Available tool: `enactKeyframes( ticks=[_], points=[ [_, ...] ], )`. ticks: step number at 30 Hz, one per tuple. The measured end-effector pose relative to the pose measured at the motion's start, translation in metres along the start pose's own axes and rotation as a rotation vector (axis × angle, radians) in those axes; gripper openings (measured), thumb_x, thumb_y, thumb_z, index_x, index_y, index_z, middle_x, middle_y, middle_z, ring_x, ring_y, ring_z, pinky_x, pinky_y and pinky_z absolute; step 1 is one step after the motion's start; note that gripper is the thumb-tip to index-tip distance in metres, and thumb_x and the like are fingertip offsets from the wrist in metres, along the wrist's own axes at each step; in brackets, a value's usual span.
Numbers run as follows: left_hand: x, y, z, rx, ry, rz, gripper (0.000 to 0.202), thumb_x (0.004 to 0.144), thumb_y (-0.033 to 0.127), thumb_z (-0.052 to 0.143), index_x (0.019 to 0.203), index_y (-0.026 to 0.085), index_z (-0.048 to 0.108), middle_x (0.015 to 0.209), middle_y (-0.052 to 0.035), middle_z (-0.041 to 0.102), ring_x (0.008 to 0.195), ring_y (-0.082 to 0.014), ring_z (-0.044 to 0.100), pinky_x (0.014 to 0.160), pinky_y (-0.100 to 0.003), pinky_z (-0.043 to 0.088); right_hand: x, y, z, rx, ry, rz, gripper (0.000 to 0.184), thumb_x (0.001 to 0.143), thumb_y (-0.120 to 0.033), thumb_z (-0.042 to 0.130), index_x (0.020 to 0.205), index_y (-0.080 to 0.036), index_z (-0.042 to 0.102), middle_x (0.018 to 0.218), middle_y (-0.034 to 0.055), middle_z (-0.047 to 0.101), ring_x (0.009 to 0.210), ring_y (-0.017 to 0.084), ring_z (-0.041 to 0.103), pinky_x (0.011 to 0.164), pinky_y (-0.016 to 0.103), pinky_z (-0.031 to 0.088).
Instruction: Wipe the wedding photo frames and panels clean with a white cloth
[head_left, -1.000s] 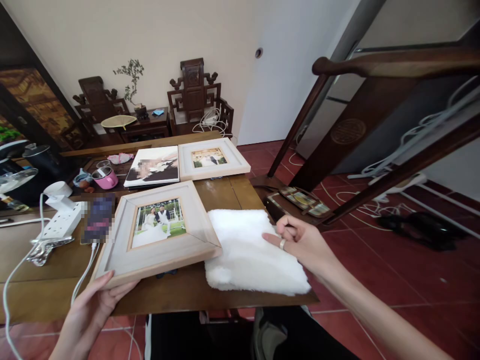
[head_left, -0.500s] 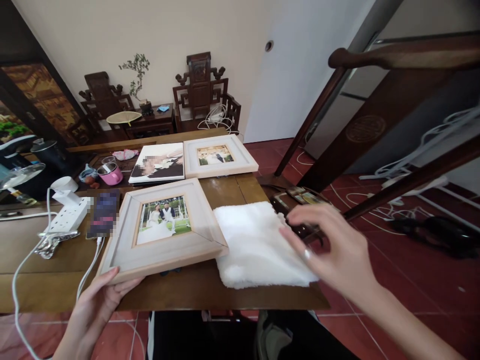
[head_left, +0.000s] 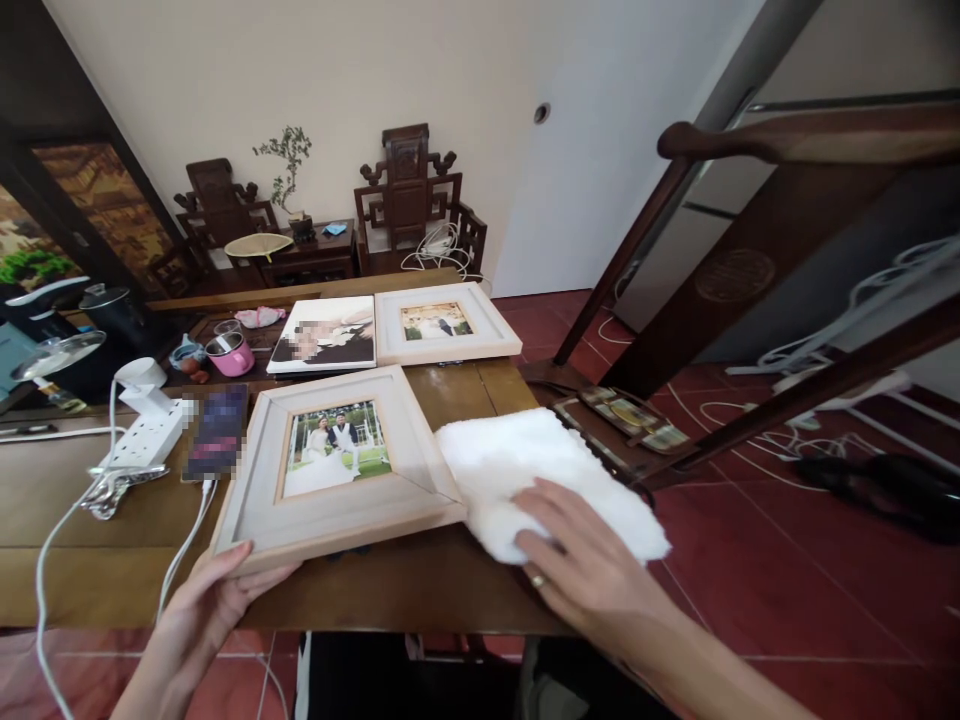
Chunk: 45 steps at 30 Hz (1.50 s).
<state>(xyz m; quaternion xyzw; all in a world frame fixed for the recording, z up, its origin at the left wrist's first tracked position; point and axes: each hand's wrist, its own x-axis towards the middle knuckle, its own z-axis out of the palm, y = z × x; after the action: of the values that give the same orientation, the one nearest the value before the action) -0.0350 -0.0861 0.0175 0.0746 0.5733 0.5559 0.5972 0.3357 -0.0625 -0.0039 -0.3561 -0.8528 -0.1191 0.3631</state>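
Observation:
My left hand (head_left: 217, 600) grips the near left corner of a pale wooden picture frame (head_left: 420, 500), thumb on top and fingers underneath. The frame is tilted, its near edge raised off the table, and holds a photo of two people on grass. To its right, a fluffy white cloth (head_left: 540, 440) lies at the table's edge. My right hand (head_left: 577, 560) is closed on the near part of this cloth, bunching it, with a ring on one finger. Behind them a second picture frame (head_left: 487, 335) lies flat beside a photo panel (head_left: 322, 350).
A phone (head_left: 217, 430) on a cable and a white power strip (head_left: 161, 440) lie left of the frame. Beyond them stand a pink mug (head_left: 232, 355) and a black kettle (head_left: 112, 310). A wooden chair (head_left: 637, 280) stands at the right.
My right hand has come down from above the cloth and taken hold of it, shifting and wrinkling it. My left hand still grips the frame. The view has shifted slightly.

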Motion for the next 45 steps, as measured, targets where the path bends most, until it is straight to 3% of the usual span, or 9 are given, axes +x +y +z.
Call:
enactKeyframes(
  ticks=[5, 11, 17, 24, 26, 29, 32, 36, 45],
  points=[
    [-0.002, -0.005, 0.001, 0.060, -0.117, -0.007, 0.019, 0.065, 0.008, 0.076, 0.084, 0.011, 0.077, 0.095, -0.0149, 0.077, 0.093, -0.0389, 0.072, 0.086, -0.055, 0.058, 0.029, 0.040, -0.054, 0.104, 0.058, 0.389, 0.017, 0.087, -0.028, 0.053, 0.070, -0.025, 0.055, 0.088, 0.0093, 0.064, 0.069, 0.022, 0.060, 0.054, 0.035, 0.049],
    [-0.009, -0.010, 0.018, 0.233, -0.260, -0.024, 0.040, 0.064, 0.016, 0.083, 0.102, 0.009, 0.074, 0.102, -0.0169, 0.075, 0.094, -0.0376, 0.072, 0.091, -0.049, 0.057, 0.107, 0.072, -0.068, -0.042, 0.056, 0.148, 0.028, 0.087, -0.025, 0.056, 0.063, -0.024, 0.042, 0.063, -0.0016, 0.041, 0.053, 0.011, 0.039, 0.048, 0.028, 0.032],
    [-0.017, -0.013, 0.036, 0.306, -0.329, 0.000, 0.046, 0.067, 0.020, 0.082, 0.110, 0.013, 0.067, 0.112, -0.0165, 0.072, 0.100, -0.0358, 0.070, 0.092, -0.045, 0.057, 0.163, 0.095, -0.031, -0.262, -0.181, -0.161, 0.016, 0.088, -0.011, 0.042, 0.084, -0.018, 0.055, 0.091, 0.0027, 0.052, 0.073, 0.012, 0.047, 0.062, 0.028, 0.037],
    [-0.008, 0.000, 0.033, 0.907, -0.404, 0.039, 0.039, 0.071, 0.041, 0.077, 0.096, 0.016, 0.061, 0.066, -0.0044, 0.072, 0.054, -0.0233, 0.071, 0.054, -0.028, 0.054, 0.126, 0.072, 0.048, -0.311, -0.480, -0.478, 0.028, 0.081, 0.004, 0.048, 0.096, -0.015, 0.062, 0.103, 0.0146, 0.064, 0.092, 0.027, 0.059, 0.069, 0.038, 0.051],
    [-0.002, 0.008, 0.028, 1.155, -0.395, 0.144, 0.035, 0.077, 0.050, 0.068, 0.084, 0.017, 0.060, 0.058, -0.0010, 0.067, 0.047, -0.0193, 0.065, 0.051, -0.027, 0.049, 0.112, 0.070, 0.063, -0.276, -0.509, -0.376, 0.037, 0.076, 0.008, 0.050, 0.102, -0.015, 0.063, 0.116, 0.0192, 0.062, 0.107, 0.033, 0.058, 0.078, 0.045, 0.052],
    [0.008, 0.017, 0.028, 1.399, -0.180, 0.497, 0.037, 0.084, 0.055, 0.057, 0.079, 0.018, 0.059, 0.062, -0.0011, 0.065, 0.059, -0.0208, 0.066, 0.063, -0.031, 0.051, 0.100, 0.076, 0.073, -0.208, -0.542, -0.199, 0.063, 0.065, 0.017, 0.043, 0.117, -0.015, 0.061, 0.139, 0.0231, 0.049, 0.130, 0.040, 0.044, 0.093, 0.058, 0.046],
    [0.026, 0.016, 0.039, 1.399, -0.073, 0.747, 0.057, 0.084, 0.054, 0.058, 0.126, 0.016, 0.048, 0.107, -0.0110, 0.067, 0.099, -0.0276, 0.066, 0.086, -0.041, 0.052, 0.097, 0.086, 0.072, -0.164, -0.602, -0.190, 0.073, 0.063, 0.019, 0.036, 0.123, -0.015, 0.058, 0.146, 0.0217, 0.044, 0.136, 0.041, 0.038, 0.097, 0.060, 0.045],
    [0.059, 0.008, 0.064, 1.443, -0.173, 1.034, 0.072, 0.086, 0.041, 0.055, 0.144, 0.007, 0.030, 0.149, -0.0249, 0.031, 0.143, -0.0349, 0.029, 0.114, -0.051, 0.031, 0.102, 0.097, 0.064, -0.127, -0.644, -0.271, 0.073, 0.059, 0.018, 0.038, 0.121, -0.015, 0.059, 0.144, 0.0219, 0.046, 0.135, 0.038, 0.041, 0.100, 0.052, 0.047],
    [0.077, -0.001, 0.068, 1.432, -0.426, 1.332, 0.040, 0.096, 0.021, 0.041, 0.135, 0.014, 0.048, 0.154, -0.0204, 0.028, 0.146, -0.0321, 0.021, 0.117, -0.056, 0.024, 0.116, 0.101, 0.069, -0.123, -0.501, -0.191, 0.063, 0.067, 0.015, 0.038, 0.119, -0.014, 0.060, 0.141, 0.0212, 0.050, 0.134, 0.035, 0.044, 0.101, 0.054, 0.047]
  ],
)
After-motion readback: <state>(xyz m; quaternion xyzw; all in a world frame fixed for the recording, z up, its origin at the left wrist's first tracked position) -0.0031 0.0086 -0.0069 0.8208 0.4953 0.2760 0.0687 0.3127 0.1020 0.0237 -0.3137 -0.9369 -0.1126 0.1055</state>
